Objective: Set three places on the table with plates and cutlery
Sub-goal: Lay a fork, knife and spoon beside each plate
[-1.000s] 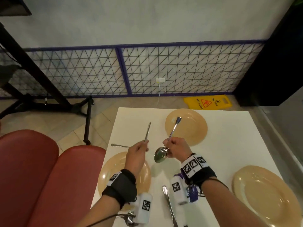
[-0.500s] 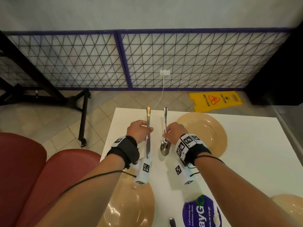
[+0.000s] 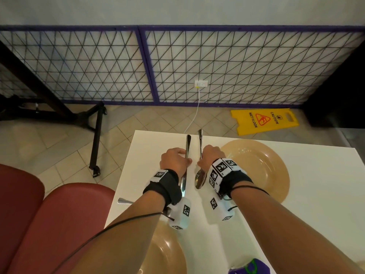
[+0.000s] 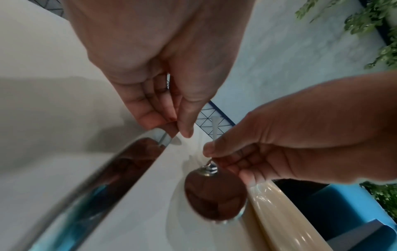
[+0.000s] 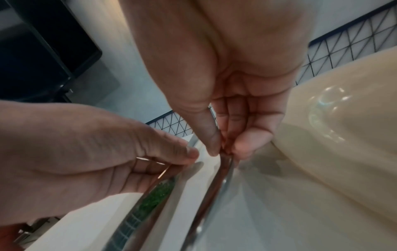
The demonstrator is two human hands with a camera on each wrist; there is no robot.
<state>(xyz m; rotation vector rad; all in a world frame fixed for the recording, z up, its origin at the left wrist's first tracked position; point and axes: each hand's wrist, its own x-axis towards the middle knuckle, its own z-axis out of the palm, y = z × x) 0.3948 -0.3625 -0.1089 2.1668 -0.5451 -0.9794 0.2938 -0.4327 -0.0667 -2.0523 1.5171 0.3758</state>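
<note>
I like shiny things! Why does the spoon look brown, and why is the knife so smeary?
Left wrist view: the spoon bowl mirrors the hand above, so it looks brown; the knife lies close to the lens, blurred and stretched. Head view: wide lens bends the fence; ceiling light glints on the plate.

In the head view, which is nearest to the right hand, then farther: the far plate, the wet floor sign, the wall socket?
From the right hand:
1. Far plate, just to its right.
2. Wall socket, straight ahead on the wall.
3. Wet floor sign, ahead right; roughly as far as the socket.
</note>
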